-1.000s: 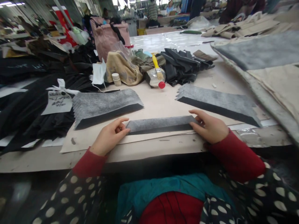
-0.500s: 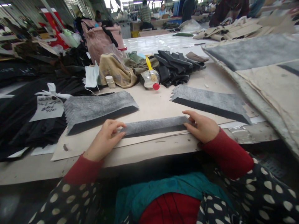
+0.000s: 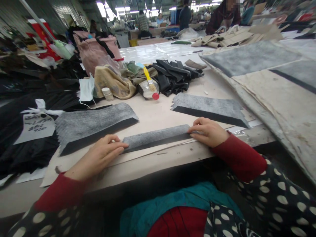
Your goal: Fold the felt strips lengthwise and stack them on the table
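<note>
Evidently, a single grey strip lay near the front edge of the counter, upon a pale sheet, its near long border dark and seemingly folded over along its length. The grip of the left hand was nearly closed, fingertips on the strip's left end; that of the right hand was drawn close at the opposite end; whether either pinched the cloth or merely pressed it could not be told. Farther from the front edge, a left stack and a right stack of similar dark-bordered pieces lay fanned. Judged by its border, the strip matched these, so its shaping seemed largely done, though it lay apart from both; which stack was finished could not be determined. Toward the counter's back stood a pink bag, dark material at its mouth, its depths hidden. Nearer, a lidded jar concealed its contents; a red-capped clear bottle lay beneath a yellow-handled brush, any liquid inside indiscernible
</note>
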Available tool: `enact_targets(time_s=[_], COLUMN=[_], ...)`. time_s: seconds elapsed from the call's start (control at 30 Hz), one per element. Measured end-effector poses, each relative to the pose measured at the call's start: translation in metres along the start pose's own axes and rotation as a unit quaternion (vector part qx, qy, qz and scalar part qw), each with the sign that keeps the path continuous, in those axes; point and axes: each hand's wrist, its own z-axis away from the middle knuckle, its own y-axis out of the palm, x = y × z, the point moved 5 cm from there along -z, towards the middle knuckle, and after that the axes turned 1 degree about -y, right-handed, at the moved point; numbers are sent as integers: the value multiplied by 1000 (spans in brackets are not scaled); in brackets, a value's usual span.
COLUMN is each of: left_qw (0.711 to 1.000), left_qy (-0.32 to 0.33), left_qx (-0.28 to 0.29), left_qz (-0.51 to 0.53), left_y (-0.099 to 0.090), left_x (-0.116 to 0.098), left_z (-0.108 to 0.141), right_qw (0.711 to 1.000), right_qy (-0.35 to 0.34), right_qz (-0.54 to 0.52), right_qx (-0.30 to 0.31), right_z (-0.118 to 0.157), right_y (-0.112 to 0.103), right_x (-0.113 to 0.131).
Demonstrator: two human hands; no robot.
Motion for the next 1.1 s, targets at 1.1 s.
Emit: enact_targets(time_s=[1.1], left_qw=[954], left_qy=[295], left_qx=[-56], left_qz=[-13], left_y=[54], left_x=[-191], left_z=[-101], right_qw=[983], right_qy=[160], right_qz=[-90], right_qx=[5], right_z=[16], right_y=[-3], right_x=[-27])
